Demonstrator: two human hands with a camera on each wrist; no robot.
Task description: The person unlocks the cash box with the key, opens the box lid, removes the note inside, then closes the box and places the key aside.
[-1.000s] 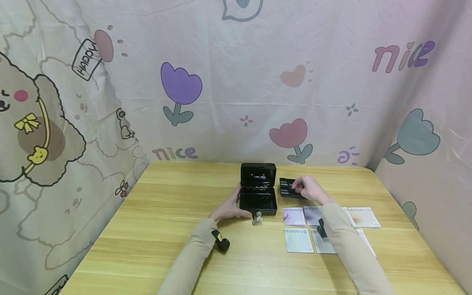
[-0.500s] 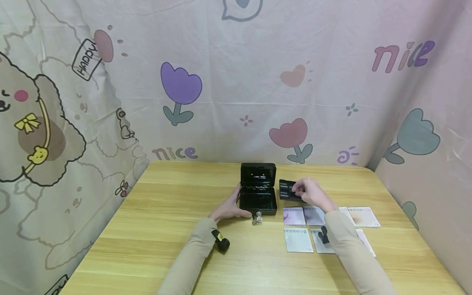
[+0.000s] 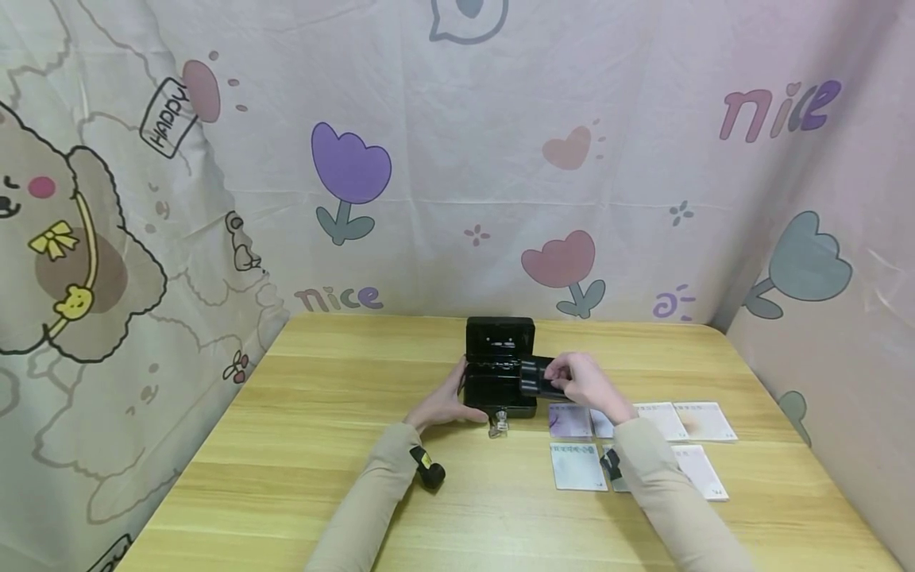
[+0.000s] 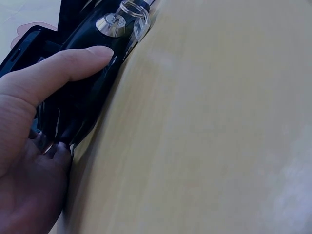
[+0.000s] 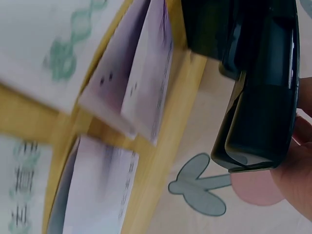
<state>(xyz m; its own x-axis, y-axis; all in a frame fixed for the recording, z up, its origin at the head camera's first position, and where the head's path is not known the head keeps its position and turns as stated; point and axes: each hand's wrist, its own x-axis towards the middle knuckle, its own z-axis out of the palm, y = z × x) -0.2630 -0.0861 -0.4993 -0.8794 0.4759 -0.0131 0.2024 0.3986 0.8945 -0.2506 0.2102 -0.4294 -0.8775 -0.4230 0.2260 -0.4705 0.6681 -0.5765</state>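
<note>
A small black cash box (image 3: 489, 397) stands on the wooden table with its lid (image 3: 500, 338) raised. Its left side is held by my left hand (image 3: 439, 403), thumb along the front wall near the lock (image 4: 111, 25); the other fingers are partly hidden by the box in the left wrist view. Keys on a ring (image 3: 498, 427) hang from that lock. My right hand (image 3: 586, 383) pinches a black coin tray (image 3: 532, 376) with rounded troughs. The tray's left end overlaps the right side of the box. In the right wrist view, its underside hides most of the fingers.
Two rows of thin paper stacks resembling banknotes (image 3: 579, 467) lie on the right half of the table, partly under my right forearm. Closest to the box is a purple stack (image 3: 569, 421). A patterned cloth (image 3: 429, 238) hangs behind the table.
My right hand has carried the coin tray leftward from beside the cash box until it overlaps the box's right side. My left hand has stayed on the box.
</note>
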